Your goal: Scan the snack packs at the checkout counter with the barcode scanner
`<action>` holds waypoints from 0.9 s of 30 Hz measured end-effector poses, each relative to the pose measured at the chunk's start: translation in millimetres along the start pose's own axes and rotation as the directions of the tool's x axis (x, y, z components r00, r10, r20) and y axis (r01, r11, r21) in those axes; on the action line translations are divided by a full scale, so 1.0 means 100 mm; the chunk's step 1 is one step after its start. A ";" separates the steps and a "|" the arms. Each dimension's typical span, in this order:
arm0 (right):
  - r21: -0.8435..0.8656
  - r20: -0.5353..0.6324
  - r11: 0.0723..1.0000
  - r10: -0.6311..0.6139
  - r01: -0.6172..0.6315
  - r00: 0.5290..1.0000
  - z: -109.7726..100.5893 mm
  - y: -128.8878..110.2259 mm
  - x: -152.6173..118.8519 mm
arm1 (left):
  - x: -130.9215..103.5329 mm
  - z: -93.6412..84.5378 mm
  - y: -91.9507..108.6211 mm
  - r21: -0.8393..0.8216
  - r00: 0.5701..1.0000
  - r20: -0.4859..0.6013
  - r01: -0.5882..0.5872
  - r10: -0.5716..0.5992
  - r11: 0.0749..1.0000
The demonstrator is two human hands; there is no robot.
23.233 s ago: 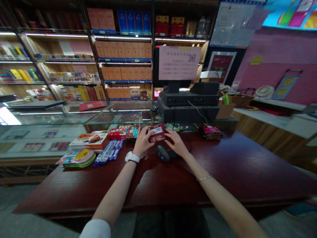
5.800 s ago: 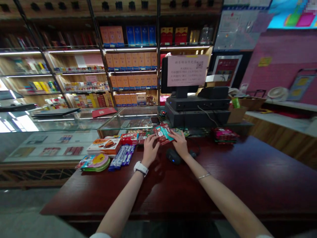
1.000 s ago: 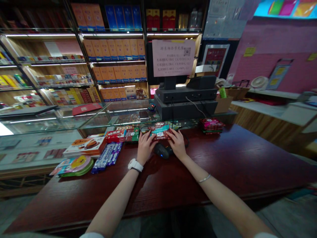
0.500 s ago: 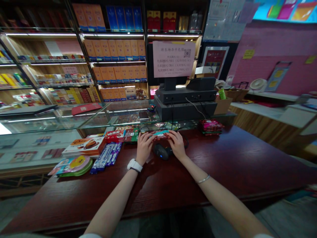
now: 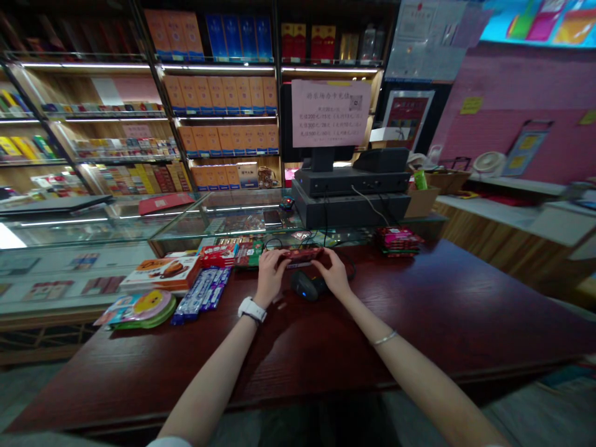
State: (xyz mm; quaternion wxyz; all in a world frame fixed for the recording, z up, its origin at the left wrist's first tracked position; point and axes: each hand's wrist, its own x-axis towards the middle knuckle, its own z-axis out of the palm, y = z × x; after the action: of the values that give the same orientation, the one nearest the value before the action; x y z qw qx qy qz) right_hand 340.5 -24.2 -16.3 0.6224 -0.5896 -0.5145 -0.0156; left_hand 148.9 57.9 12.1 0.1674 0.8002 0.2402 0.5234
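Observation:
A dark red snack packet [image 5: 302, 255] is gripped at its two ends, fingers on top and thumbs along the near side. My left hand [image 5: 270, 273], with a white watch at the wrist, is closed on its left end. On the right end my right hand [image 5: 334, 273] is closed too. Just under and in front of the packet lies a black barcode scanner [image 5: 305, 285] with a small blue light. Its handle is partly hidden by my right hand. The packet's printing is too small to read.
Left of my hands are blue-purple snack bars [image 5: 205, 292], an orange-and-white box [image 5: 162, 273], a round colourful package [image 5: 144, 308] and red packs [image 5: 218, 254]. A stack of red packets [image 5: 398, 241] sits to the right. Behind stand a glass counter [image 5: 223, 217] and a cash register [image 5: 351, 205].
The packet has been tilted between my hands: its teal patch and white label no longer face me, and a narrower dark red side shows. The scanner has stayed on the table.

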 end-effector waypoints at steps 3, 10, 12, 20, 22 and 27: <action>0.139 0.063 0.984 0.100 -0.108 0.993 0.00 0.00 0.04 | -0.01 0.01 0.02 -0.023 1.000 0.022 0.001 0.000 1.000; 0.352 0.086 0.913 0.190 -0.209 0.978 0.01 -0.04 0.06 | -0.03 0.05 -0.03 -0.061 0.997 -0.025 0.070 -0.071 0.996; 0.368 0.075 0.899 0.227 -0.238 0.971 0.02 -0.06 0.05 | -0.04 0.05 -0.04 -0.067 0.997 -0.031 0.073 -0.075 0.995; 0.517 0.029 0.767 0.428 -0.380 0.903 -0.03 -0.13 0.07 | -0.05 0.00 0.04 0.110 0.992 0.057 -0.117 0.112 0.987; 0.548 0.039 0.728 0.469 -0.412 0.882 -0.04 -0.15 0.08 | -0.06 -0.01 0.02 0.162 0.983 0.113 -0.159 0.142 0.974; 0.568 0.055 0.705 0.483 -0.425 0.874 -0.04 -0.16 0.08 | -0.06 -0.03 -0.06 0.259 0.972 0.157 -0.212 0.176 0.942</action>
State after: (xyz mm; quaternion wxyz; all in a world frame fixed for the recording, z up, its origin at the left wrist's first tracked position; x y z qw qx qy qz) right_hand 336.6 -27.9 1.5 0.7769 -0.4856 -0.3034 0.2619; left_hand 143.0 59.7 5.0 0.0183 0.8683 0.2185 0.4450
